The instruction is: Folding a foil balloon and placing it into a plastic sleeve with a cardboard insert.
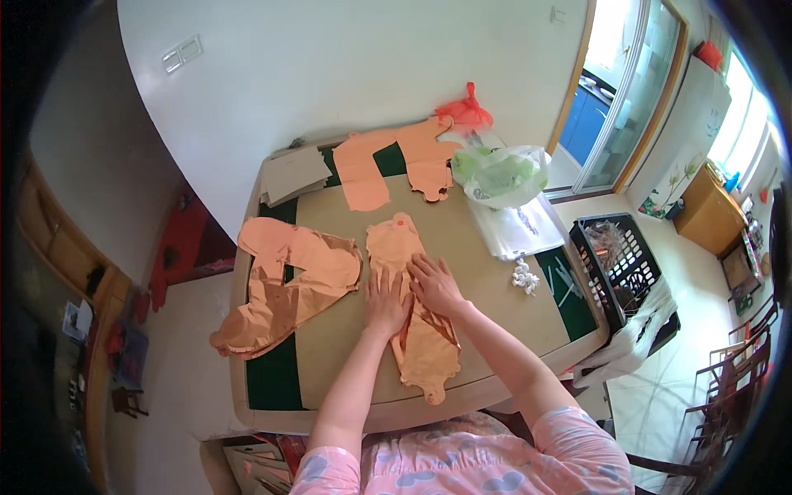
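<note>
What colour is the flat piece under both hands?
The flat piece is copper-orange in the head view.

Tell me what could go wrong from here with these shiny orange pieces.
The left piece is crumpled and appears to reach past the table edge, so a tug might pull it off. The middle piece, under the left hand and right hand, looks creased; pressing could deepen those creases.

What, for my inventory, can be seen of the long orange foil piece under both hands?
The long, orange, shiny foil piece lies flat on a brown rectangular sheet, running away from the camera. It is creased, with knobbed ends and a red spot at the far one. The left hand rests on its middle; the right hand touches its right edge.
</note>
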Motion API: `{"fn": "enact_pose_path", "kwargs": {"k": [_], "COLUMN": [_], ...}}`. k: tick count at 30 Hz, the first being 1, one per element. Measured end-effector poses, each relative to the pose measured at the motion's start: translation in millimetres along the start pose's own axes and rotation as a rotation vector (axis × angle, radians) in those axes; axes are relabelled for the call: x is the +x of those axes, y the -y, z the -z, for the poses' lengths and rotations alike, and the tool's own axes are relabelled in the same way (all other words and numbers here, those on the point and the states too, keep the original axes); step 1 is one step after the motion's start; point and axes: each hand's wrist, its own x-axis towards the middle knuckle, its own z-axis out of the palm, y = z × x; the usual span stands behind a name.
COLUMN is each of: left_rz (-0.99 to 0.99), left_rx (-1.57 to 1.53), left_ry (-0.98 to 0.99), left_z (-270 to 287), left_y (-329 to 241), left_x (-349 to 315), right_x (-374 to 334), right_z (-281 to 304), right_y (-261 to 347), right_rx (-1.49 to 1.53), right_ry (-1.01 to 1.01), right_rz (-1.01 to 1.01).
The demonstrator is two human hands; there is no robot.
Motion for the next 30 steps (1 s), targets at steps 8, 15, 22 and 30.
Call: {"fn": "enact_pose_path", "kwargs": {"k": [8,15,22,30], "left_rz": [0.032,-0.043,-0.154,-0.149], "left_rx": [-0.235,-0.014,-0.02,-0.036], "left_ry": [-0.167,-0.017,0.187,0.251], "left_z": [-24,-1,31,51], "left_y": [32,16,1,3], "left_x": [9,-15,-87,-123], "right_x": [-3,-4,-2,-2], "right_z": [-6,-6,-10,-15], "right_y": [4,-1,-3,-3], "right_rx": [0.051,0.056,0.038,0.035], "right_ry": [0.012,-0.078,-0.062,-0.072], "right_rz": [-0.034,-0.025,-0.023,-0.018]}}
